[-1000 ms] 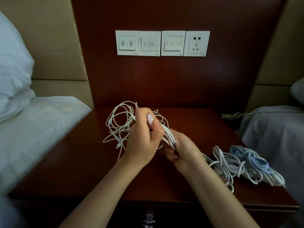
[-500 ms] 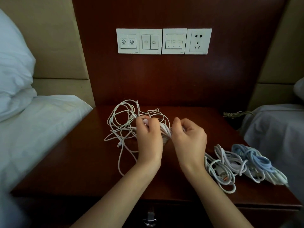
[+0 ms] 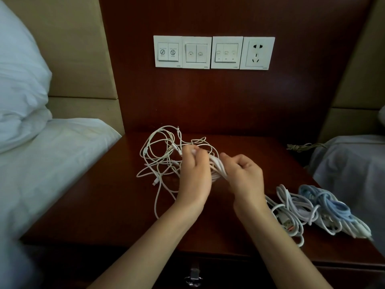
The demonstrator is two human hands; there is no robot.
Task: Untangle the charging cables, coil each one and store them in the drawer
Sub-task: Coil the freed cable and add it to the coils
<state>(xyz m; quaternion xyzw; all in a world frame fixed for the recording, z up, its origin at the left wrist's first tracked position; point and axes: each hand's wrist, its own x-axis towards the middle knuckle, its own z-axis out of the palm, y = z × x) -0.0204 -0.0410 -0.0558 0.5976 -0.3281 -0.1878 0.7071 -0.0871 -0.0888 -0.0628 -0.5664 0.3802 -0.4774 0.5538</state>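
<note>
A drawer pull (image 3: 193,276) is showing at the near edge of the dark wooden worktop (image 3: 104,205). Coiled white and blue cables (image 3: 312,207) are lying right. The left hand (image 3: 194,176) and right hand (image 3: 244,176) are both closing around a white cable bundle (image 3: 217,165). Behind, a loose white tangle (image 3: 164,157) is sprawling.

Dim, warm light; wide-angle bending at edges; left hand (image 3: 194,174) motion-blurred.

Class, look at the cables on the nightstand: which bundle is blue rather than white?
The light blue cable, coiled at the far right of the nightstand; the cables beside it and those in both hands are white.
</note>
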